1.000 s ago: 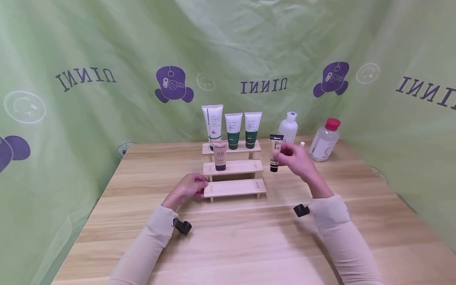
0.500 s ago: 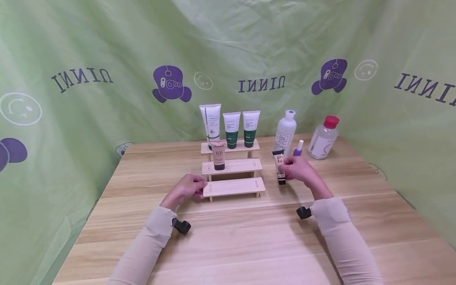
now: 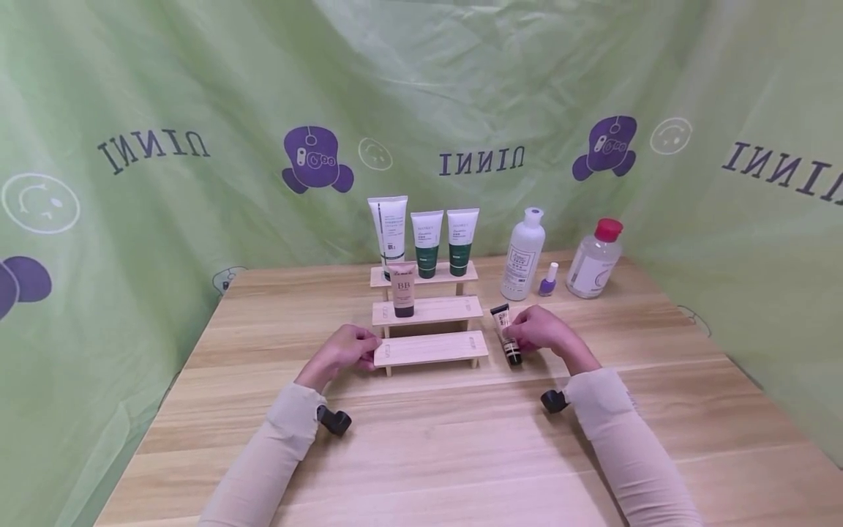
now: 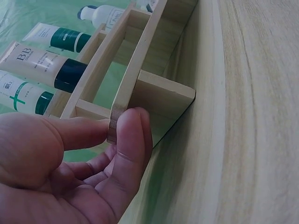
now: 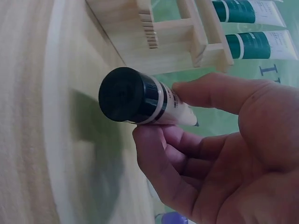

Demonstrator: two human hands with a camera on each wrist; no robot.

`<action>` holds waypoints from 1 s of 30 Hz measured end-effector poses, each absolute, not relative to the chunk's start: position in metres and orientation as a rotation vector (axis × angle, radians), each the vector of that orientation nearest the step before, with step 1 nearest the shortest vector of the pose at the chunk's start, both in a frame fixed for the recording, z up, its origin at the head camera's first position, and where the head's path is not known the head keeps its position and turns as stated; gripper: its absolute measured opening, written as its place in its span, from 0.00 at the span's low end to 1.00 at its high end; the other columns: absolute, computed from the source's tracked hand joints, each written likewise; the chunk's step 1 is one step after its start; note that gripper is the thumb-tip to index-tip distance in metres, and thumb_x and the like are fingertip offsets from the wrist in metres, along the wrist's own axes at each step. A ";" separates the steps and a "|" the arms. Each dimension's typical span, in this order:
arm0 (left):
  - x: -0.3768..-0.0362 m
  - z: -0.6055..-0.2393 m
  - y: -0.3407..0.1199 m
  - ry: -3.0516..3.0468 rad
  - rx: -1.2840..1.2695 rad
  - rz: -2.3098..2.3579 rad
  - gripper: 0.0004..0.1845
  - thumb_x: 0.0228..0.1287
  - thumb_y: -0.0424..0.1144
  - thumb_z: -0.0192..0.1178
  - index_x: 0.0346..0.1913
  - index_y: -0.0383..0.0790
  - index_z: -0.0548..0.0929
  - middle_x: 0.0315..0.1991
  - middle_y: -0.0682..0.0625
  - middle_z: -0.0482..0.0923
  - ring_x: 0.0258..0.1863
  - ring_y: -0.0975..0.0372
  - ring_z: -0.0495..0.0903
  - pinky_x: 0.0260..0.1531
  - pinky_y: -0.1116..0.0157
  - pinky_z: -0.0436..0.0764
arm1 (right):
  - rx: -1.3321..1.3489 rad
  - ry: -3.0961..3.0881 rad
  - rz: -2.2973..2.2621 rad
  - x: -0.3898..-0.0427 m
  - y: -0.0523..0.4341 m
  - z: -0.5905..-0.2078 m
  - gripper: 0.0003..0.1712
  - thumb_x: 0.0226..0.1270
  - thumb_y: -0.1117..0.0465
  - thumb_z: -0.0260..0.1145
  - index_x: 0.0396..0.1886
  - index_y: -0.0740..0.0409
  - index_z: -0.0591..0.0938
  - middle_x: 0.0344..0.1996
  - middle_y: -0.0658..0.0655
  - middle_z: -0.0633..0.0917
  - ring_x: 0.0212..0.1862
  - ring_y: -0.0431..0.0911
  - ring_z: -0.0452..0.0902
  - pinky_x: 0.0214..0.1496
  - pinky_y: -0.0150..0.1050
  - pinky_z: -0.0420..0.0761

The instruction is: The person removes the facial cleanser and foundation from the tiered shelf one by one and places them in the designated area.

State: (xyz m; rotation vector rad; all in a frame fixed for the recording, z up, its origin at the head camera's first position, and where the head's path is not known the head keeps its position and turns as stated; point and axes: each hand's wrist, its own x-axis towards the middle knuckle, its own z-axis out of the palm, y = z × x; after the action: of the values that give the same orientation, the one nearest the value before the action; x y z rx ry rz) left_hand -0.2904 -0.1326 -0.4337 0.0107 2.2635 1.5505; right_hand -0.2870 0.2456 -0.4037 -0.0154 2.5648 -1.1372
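My left hand (image 3: 342, 347) pinches the left end of the lowest step of a three-step wooden display stand (image 3: 431, 348) between thumb and fingers. In the left wrist view the thumb lies on the top of that board (image 4: 122, 95). My right hand (image 3: 543, 329) pinches a small beige squeeze tube (image 3: 506, 333) with a black cap, tilted, to the right of the stand. Its cap (image 5: 122, 94) points toward the camera in the right wrist view. A pink BB cream tube (image 3: 403, 291) stands on the middle step. On the top step stand a tall white tube (image 3: 390, 228) and two green-and-white tubes (image 3: 427, 245).
Right of the stand, at the back, are a white bottle (image 3: 523, 256), a small purple bottle with a white cap (image 3: 548, 280) and a clear bottle with a red cap (image 3: 595, 260). A green printed curtain (image 3: 408, 95) hangs behind the wooden table (image 3: 421, 446).
My right hand has lowered the beige tube toward the table, first rightward, then back left, and the tube now leans. My left hand stays on the stand's lowest step.
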 end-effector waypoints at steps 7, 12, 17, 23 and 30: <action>-0.288 -0.433 -0.132 2.259 0.023 1.559 0.13 0.70 0.31 0.56 0.50 0.23 0.79 0.32 0.40 0.81 0.23 0.60 0.79 0.26 0.68 0.86 | -0.007 2.542 -1.153 -0.287 0.242 -0.413 0.11 0.64 0.61 0.67 0.33 0.66 0.82 0.24 0.56 0.82 0.26 0.44 0.79 0.32 0.37 0.86; -0.288 -0.433 -0.132 2.261 0.032 1.555 0.13 0.70 0.31 0.56 0.50 0.22 0.79 0.32 0.40 0.81 0.23 0.60 0.80 0.26 0.68 0.86 | 0.000 2.544 -1.145 -0.286 0.240 -0.416 0.11 0.63 0.60 0.68 0.33 0.66 0.81 0.23 0.55 0.81 0.24 0.43 0.78 0.32 0.38 0.86; -0.289 -0.433 -0.132 2.241 0.024 1.580 0.13 0.70 0.31 0.55 0.50 0.23 0.79 0.33 0.39 0.81 0.25 0.59 0.80 0.27 0.68 0.86 | 0.000 2.564 -1.127 -0.287 0.239 -0.417 0.12 0.63 0.60 0.68 0.34 0.67 0.81 0.23 0.55 0.80 0.23 0.43 0.78 0.31 0.38 0.86; -0.291 -0.435 -0.132 2.234 0.031 1.591 0.13 0.71 0.31 0.55 0.50 0.23 0.79 0.34 0.39 0.81 0.25 0.59 0.80 0.28 0.67 0.86 | 0.025 2.577 -1.122 -0.287 0.239 -0.418 0.12 0.63 0.61 0.69 0.36 0.68 0.79 0.23 0.55 0.79 0.22 0.42 0.78 0.30 0.37 0.86; -0.290 -0.434 -0.132 2.239 0.030 1.593 0.12 0.71 0.31 0.55 0.50 0.24 0.79 0.34 0.40 0.81 0.24 0.60 0.80 0.27 0.67 0.86 | 0.064 2.574 -1.120 -0.288 0.241 -0.418 0.13 0.62 0.61 0.69 0.37 0.67 0.79 0.24 0.55 0.79 0.22 0.43 0.80 0.29 0.37 0.86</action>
State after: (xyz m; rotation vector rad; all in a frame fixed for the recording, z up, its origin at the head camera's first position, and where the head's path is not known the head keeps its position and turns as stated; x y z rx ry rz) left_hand -0.2897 -0.1319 -0.4343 0.0302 2.2390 1.5926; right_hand -0.2875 0.2409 -0.4181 0.0645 2.5735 -1.1198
